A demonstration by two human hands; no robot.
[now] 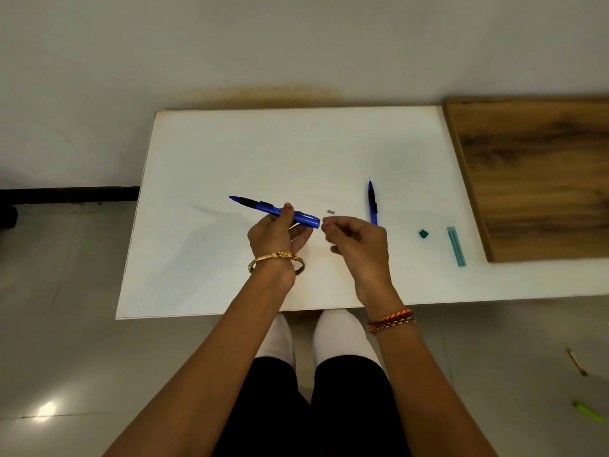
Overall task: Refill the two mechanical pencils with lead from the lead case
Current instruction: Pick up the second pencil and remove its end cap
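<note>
My left hand [276, 234] grips a blue mechanical pencil [263, 207] above the white board, tip pointing left, rear end towards the right. My right hand [357, 240] hovers just right of that rear end with fingertips pinched together; whatever they pinch is too thin to see. A small grey piece [331, 211] lies on the board just beyond my right fingers. The second blue pencil [372, 201] lies on the board, tip pointing away from me. The teal lead case [456, 245] lies further right, its small teal cap [423, 233] beside it.
The white board [230, 153] forms the work surface over a tiled floor. A wooden panel [540, 173] overlaps its right side. On the floor at lower right lie a green pen [590, 413] and a thin stick [576, 361]. My legs are below the board's near edge.
</note>
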